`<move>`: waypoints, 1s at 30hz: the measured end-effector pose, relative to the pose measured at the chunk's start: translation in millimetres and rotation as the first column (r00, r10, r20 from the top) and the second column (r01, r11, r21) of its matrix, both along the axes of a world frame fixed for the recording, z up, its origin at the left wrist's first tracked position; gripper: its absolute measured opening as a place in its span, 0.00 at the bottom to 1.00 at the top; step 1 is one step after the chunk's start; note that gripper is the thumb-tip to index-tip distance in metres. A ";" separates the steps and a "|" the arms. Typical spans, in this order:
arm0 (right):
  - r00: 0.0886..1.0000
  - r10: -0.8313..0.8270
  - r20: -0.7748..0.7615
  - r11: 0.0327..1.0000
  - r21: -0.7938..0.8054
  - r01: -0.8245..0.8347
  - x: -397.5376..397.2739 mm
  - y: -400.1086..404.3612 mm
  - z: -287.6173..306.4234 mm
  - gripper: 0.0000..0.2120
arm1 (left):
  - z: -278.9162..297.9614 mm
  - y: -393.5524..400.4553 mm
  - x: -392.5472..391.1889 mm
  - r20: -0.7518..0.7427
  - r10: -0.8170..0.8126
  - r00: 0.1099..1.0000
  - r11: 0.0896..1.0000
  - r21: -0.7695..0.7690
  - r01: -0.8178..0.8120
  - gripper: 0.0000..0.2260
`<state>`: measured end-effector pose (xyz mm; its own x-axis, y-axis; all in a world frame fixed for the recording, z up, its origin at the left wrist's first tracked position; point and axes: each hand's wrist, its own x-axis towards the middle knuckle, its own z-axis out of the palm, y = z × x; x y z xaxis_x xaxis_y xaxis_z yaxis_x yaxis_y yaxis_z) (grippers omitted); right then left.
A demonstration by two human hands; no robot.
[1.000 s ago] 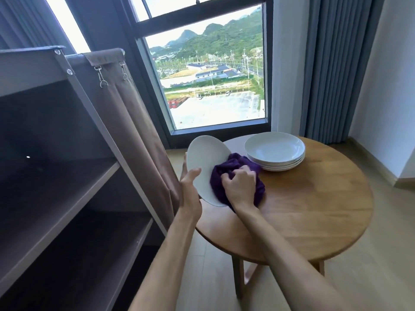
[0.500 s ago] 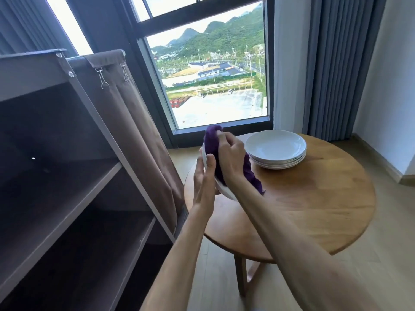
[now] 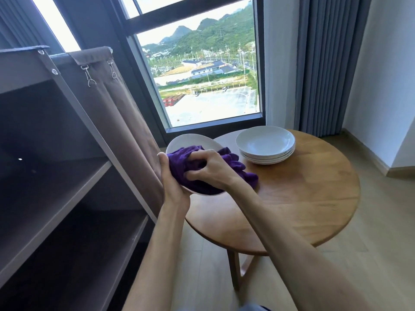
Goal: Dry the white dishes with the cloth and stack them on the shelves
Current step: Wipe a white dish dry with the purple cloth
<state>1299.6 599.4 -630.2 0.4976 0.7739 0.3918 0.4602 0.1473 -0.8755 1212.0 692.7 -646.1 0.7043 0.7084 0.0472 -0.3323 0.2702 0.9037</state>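
My left hand (image 3: 174, 182) grips a white plate (image 3: 190, 140) by its near rim, tilted with its face toward me, over the left edge of the round wooden table (image 3: 314, 198). My right hand (image 3: 208, 168) clutches a bunched purple cloth (image 3: 179, 160) and presses it against the plate's face; a tail of the cloth hangs toward the table. A stack of several white plates (image 3: 265, 141) sits at the table's far side. The brown shelf unit (image 3: 67, 198) stands at left with bare shelves.
A brown fabric cover (image 3: 116, 113) hangs on the shelf unit's right side, close to the plate. Behind the table are a large window (image 3: 206, 81) and a grey curtain (image 3: 325, 63). Wooden floor (image 3: 370, 254) lies around the table.
The plate was turned edge-on and raised half a second ago; now it is lowered and tilted with its face toward me. My right hand with the cloth moved from the rim onto the plate's face.
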 end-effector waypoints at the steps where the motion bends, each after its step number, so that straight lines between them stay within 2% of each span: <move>1: 1.000 -0.028 0.010 1.000 0.011 0.028 -1.5 3.0 1.2 0.07 | 1.2 -0.8 -1.3 0.007 0.009 1.000 1.000 0.021 -0.009 0.40; 3: 0.987 -0.160 0.003 0.984 0.086 0.159 -4.3 13.5 4.8 0.08 | 4.0 -2.0 -3.7 0.011 0.008 1.000 0.995 0.100 -0.009 0.39; 6: 0.909 -0.411 -0.064 0.888 0.197 0.415 -0.3 33.2 13.6 0.10 | 8.6 -5.5 -6.4 -0.005 -0.013 1.000 0.987 0.157 0.014 0.27; 8: 0.856 -0.516 -0.037 0.845 0.139 0.516 10.5 42.3 20.8 0.14 | 9.0 -5.7 -9.3 -0.010 -0.008 1.000 0.989 0.145 0.010 0.23; 12: 0.735 -0.654 0.181 0.746 -0.011 0.666 36.2 40.1 24.1 0.17 | 12.4 -6.1 -11.9 0.026 0.088 0.996 0.992 0.084 -0.090 0.25; 15: 0.672 -0.682 0.288 0.671 -0.118 0.732 39.3 27.0 9.1 0.15 | 13.8 -6.3 -7.0 0.093 0.201 0.975 0.963 0.161 -0.214 0.29; 17: 0.696 -0.643 0.319 0.665 -0.217 0.714 34.1 17.2 -1.0 0.13 | 13.1 -10.1 -0.9 0.114 0.243 0.963 0.954 0.148 -0.259 0.28; 19: 0.775 -0.564 0.285 0.696 -0.340 0.632 27.8 8.9 -4.8 0.11 | 12.7 -14.8 4.0 0.108 0.293 0.950 0.949 0.084 -0.303 0.24; 20: 0.840 -0.488 0.239 0.740 -0.397 0.543 26.0 4.8 -4.9 0.11 | 10.9 -16.2 7.4 0.109 0.309 0.945 0.948 0.037 -0.315 0.21; 22: 0.965 -0.237 0.114 0.857 -0.443 0.262 21.4 -0.5 -0.4 0.11 | 9.2 -17.8 10.1 0.113 0.294 0.949 0.955 -0.080 -0.286 0.15; 24: 1.000 -0.002 -0.021 0.932 -0.361 -0.006 16.5 -3.4 7.4 0.11 | 6.8 -18.3 7.8 0.083 0.254 0.964 0.958 -0.157 -0.240 0.19; 26: 0.992 0.092 -0.090 0.970 -0.219 -0.110 12.8 0.0 10.7 0.12 | 5.3 -17.2 5.0 0.071 0.215 0.974 0.975 -0.076 -0.209 0.21; 28: 0.995 0.019 -0.095 0.998 -0.057 -0.024 5.6 12.1 11.2 0.13 | 8.4 -15.5 2.3 0.079 0.218 0.973 0.970 0.089 -0.225 0.17; 30: 0.985 -0.162 -0.051 0.978 0.126 0.167 -1.5 28.0 12.6 0.13 | 9.1 -16.3 -1.3 0.096 0.207 0.974 0.940 0.256 -0.225 0.16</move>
